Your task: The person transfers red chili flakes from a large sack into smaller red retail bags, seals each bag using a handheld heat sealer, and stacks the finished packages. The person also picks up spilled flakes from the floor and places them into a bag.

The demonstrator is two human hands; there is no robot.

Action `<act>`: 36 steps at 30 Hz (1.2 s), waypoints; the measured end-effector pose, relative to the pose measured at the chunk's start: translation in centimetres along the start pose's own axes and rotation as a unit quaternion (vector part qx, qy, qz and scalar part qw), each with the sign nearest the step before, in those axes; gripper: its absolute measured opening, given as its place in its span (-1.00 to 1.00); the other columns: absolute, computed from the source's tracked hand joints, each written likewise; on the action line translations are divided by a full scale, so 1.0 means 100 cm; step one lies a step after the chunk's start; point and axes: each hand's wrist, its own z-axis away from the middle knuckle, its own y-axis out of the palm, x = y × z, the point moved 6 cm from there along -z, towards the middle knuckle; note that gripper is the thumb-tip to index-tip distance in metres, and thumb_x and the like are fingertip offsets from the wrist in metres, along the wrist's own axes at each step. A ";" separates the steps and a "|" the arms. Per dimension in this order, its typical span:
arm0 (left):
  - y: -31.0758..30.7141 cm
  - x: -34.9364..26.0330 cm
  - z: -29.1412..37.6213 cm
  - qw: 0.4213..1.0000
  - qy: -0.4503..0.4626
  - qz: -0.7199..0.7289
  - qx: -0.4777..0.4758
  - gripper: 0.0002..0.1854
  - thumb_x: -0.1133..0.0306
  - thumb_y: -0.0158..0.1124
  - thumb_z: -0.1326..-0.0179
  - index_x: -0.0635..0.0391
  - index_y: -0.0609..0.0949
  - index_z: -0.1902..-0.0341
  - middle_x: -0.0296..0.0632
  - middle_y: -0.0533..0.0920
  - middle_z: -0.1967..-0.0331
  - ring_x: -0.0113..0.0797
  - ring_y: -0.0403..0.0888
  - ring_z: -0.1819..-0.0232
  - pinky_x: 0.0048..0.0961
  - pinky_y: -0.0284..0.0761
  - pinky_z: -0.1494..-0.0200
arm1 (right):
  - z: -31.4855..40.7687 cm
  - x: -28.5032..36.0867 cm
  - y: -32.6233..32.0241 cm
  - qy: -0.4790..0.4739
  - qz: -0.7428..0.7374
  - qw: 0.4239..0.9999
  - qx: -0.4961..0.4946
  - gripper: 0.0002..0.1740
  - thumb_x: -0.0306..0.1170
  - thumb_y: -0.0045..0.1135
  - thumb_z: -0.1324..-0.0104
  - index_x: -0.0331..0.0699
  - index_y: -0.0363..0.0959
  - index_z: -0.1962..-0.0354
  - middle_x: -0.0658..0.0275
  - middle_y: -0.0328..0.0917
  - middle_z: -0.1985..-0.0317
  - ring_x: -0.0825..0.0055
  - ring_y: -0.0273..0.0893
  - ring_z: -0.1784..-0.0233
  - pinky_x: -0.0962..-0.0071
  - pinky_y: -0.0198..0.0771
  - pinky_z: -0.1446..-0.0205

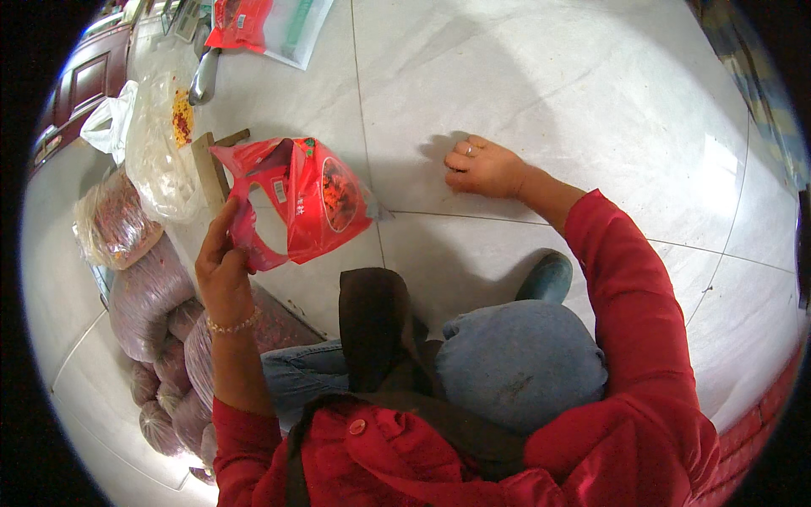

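My left hand (225, 269) grips a red printed plastic packaging bag (301, 212) by its near edge. The bag stands puffed open above the tiled floor. It has an oval with dark red pieces on one face and a pale oval area on the side towards me. My right hand (485, 166) is out to the right over the floor tiles, apart from the bag. Its fingers are curled in, a ring shows on one, and nothing is visible in them. The palm is hidden.
Several filled clear plastic bags (152, 304) are heaped at my left. Beyond them lie a loose translucent bag (161, 158), wooden strips (209, 168) and a metal-handled utensil (204, 77). Another red-and-clear packaging bag (269, 28) lies flat on the floor farther out.
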 end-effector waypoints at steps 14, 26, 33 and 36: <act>0.031 -0.018 0.005 0.996 0.020 0.080 0.039 -0.32 0.72 -0.07 0.03 0.18 0.52 -0.27 -0.32 0.61 0.09 -0.64 0.41 0.38 -0.68 0.32 0.42 | -0.003 -0.064 -0.120 0.327 -0.133 0.907 -0.230 -0.70 -0.21 0.25 -0.20 -0.22 0.42 0.53 0.21 0.47 0.50 0.13 0.48 0.43 0.23 0.40 0.38; 0.074 -0.038 0.002 0.985 0.099 0.076 0.121 -0.37 0.74 -0.03 -0.01 0.17 0.55 -0.24 -0.37 0.58 0.01 -0.69 0.46 0.25 -0.72 0.35 0.32 | -0.126 0.108 -0.225 -0.161 0.002 0.971 -0.178 -0.85 -0.29 0.22 -0.06 -0.10 0.53 0.39 0.38 0.51 0.35 0.36 0.56 0.25 0.40 0.51 0.35; 0.050 -0.014 0.004 0.992 0.021 0.086 0.095 -0.39 0.67 0.01 -0.02 0.16 0.55 -0.24 -0.40 0.60 0.15 -0.69 0.38 0.40 -0.71 0.32 0.37 | -0.061 0.027 -0.218 -0.004 -0.303 0.914 -0.270 -0.76 -0.28 0.29 -0.23 -0.18 0.59 0.19 0.27 0.62 0.13 0.31 0.60 0.08 0.41 0.53 0.03; 0.046 -0.012 0.002 0.993 0.027 0.079 0.087 -0.40 0.66 0.01 -0.03 0.17 0.56 -0.24 -0.38 0.61 0.16 -0.69 0.37 0.41 -0.71 0.32 0.38 | 0.009 -0.048 -0.194 0.330 -0.169 0.903 -0.215 -0.70 -0.36 0.31 -0.21 -0.21 0.56 0.09 0.17 0.58 0.22 0.23 0.60 0.07 0.29 0.52 0.00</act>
